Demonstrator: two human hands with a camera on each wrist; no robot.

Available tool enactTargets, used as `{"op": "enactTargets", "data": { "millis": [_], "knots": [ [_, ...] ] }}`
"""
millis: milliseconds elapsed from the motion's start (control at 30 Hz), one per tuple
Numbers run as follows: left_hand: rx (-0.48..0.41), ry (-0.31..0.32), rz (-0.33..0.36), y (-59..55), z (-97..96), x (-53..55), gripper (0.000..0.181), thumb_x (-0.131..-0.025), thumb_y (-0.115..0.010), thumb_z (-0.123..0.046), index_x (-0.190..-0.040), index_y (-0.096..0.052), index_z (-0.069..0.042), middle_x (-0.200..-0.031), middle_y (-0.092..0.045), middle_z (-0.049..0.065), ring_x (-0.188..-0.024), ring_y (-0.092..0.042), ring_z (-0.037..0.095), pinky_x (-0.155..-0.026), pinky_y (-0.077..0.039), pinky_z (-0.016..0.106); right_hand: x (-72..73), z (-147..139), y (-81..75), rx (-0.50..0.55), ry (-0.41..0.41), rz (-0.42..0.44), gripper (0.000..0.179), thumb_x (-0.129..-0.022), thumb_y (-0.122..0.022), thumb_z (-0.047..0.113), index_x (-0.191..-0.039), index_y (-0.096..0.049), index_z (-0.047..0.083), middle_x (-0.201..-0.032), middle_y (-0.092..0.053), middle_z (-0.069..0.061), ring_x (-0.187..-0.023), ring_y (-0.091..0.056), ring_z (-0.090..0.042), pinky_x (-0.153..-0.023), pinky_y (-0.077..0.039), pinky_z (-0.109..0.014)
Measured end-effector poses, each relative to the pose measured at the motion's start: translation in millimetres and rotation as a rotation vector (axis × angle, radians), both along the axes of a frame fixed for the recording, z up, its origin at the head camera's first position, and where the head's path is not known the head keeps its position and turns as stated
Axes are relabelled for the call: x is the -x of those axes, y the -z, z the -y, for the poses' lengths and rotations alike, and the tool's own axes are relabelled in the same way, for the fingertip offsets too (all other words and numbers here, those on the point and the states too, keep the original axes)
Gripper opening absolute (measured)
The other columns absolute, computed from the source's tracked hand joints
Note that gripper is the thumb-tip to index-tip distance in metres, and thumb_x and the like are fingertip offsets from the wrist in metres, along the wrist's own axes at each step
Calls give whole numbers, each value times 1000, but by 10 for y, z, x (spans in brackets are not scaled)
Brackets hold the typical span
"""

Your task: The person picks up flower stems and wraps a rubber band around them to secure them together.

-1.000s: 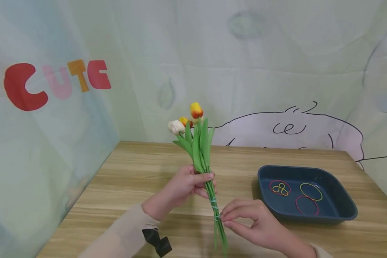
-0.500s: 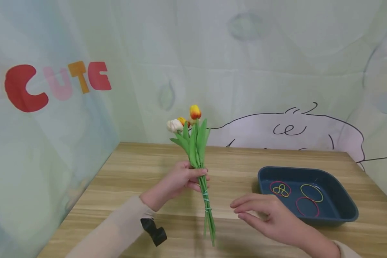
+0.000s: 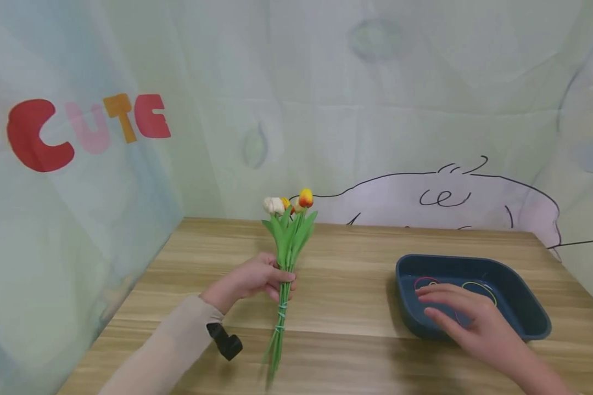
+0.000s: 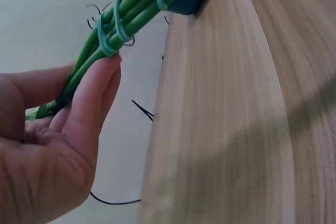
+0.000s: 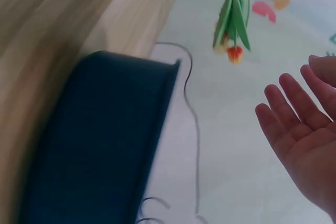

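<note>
A bunch of tulips (image 3: 287, 241), white and yellow-orange blooms with green leaves, stands nearly upright in my left hand (image 3: 262, 276). The thumb and fingers grip the stems just below the leaves. A teal rubber band (image 4: 119, 18) winds round the stems below that grip, several turns showing in the left wrist view. My right hand (image 3: 479, 323) hovers over the near left part of a dark blue tray (image 3: 529, 307), holding nothing, its fingers loosely extended. Beneath it lie rubber bands: a yellow one (image 3: 489, 291) and a red one (image 3: 422, 280) show, partly hidden by the hand.
The tray sits at the right of a wood-grain table (image 3: 346, 307). Behind and to the left hangs a printed backdrop (image 3: 296, 109) with the letters CUTE. A black strap mount (image 3: 224, 341) is on the left wrist.
My right hand has let go near the banded stems and moved right, over the tray. My left hand has carried the tulips left and lower.
</note>
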State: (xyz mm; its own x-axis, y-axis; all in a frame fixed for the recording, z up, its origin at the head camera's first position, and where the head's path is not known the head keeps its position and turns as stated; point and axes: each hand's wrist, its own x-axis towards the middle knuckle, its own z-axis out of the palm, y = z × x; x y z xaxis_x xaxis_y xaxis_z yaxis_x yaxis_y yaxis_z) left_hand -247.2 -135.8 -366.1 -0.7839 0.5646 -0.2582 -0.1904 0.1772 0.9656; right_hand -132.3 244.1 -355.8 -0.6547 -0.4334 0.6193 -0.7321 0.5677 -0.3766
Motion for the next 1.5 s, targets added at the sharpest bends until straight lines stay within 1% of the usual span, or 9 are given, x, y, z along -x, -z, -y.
{"op": "enactTargets", "data": {
  "millis": [167, 333, 500, 633, 767, 1033, 1233, 1400, 1500],
  "knots": [
    [32, 18, 18, 141, 48, 58, 16, -92, -59, -2, -95, -57, 14, -78, -69, 11, -69, -70, 19, -57, -61, 26, -41, -95, 142, 8, 72, -4, 50, -69, -79, -9, -106, -70, 23, -107, -70, 6, -112, -55, 7, -95, -40, -2],
    [60, -6, 19, 237, 83, 91, 17, -93, -57, -1, -97, -57, 15, -80, -70, 13, -69, -70, 19, -56, -60, 25, -46, -146, 294, 7, 93, -20, 51, -66, -80, -8, -106, -70, 21, -105, -71, 1, -112, -54, 8, -95, -40, -2],
    [74, -22, 29, 324, 131, 153, 20, -92, -59, -2, -99, -56, 17, -82, -71, 15, -69, -70, 20, -55, -60, 24, -44, -198, 428, 21, 121, -27, 49, -66, -81, -6, -107, -70, 19, -105, -71, 1, -110, -54, 10, -92, -40, 0],
    [76, -26, 56, 395, 160, 209, 17, -92, -59, -2, -97, -57, 14, -82, -70, 15, -70, -71, 21, -56, -61, 25, -52, -222, 505, 24, 152, 19, 44, -68, -81, -3, -106, -71, 16, -104, -71, 3, -106, -55, 11, -86, -43, 1],
    [90, -18, 81, 454, 177, 246, 13, -93, -58, -2, -95, -58, 10, -79, -69, 12, -69, -70, 20, -55, -60, 25, -52, -220, 569, -3, 179, 59, 36, -72, -81, 2, -104, -71, 13, -101, -71, 4, -100, -59, 7, -83, -43, 1],
    [118, -15, 103, 558, 155, 296, 15, -94, -55, -3, -95, -58, 11, -76, -68, 9, -67, -69, 18, -59, -61, 27, -48, -239, 625, -28, 186, 111, 28, -75, -79, 5, -101, -72, 14, -97, -71, 5, -93, -62, 2, -79, -43, 1],
    [129, -29, 127, 628, 141, 306, 9, -94, -55, -3, -90, -59, 5, -76, -68, 9, -67, -69, 18, -65, -63, 30, -49, -241, 633, -23, 163, 125, 25, -76, -79, 4, -98, -73, 15, -93, -71, 8, -90, -63, 2, -76, -45, 0],
    [112, -25, 137, 665, 142, 297, 9, -94, -55, -3, -91, -59, 3, -78, -69, 8, -69, -69, 17, -66, -62, 29, -51, -234, 634, -24, 154, 135, 25, -77, -78, 3, -95, -73, 18, -91, -71, 13, -86, -63, 3, -74, -47, -2],
    [93, -27, 142, 673, 140, 284, 9, -95, -54, -4, -91, -58, 3, -79, -69, 9, -70, -70, 17, -66, -62, 29, -56, -244, 644, -21, 141, 141, 24, -77, -78, 2, -95, -73, 17, -90, -71, 12, -85, -63, 3, -71, -48, -3]
  ]
}}
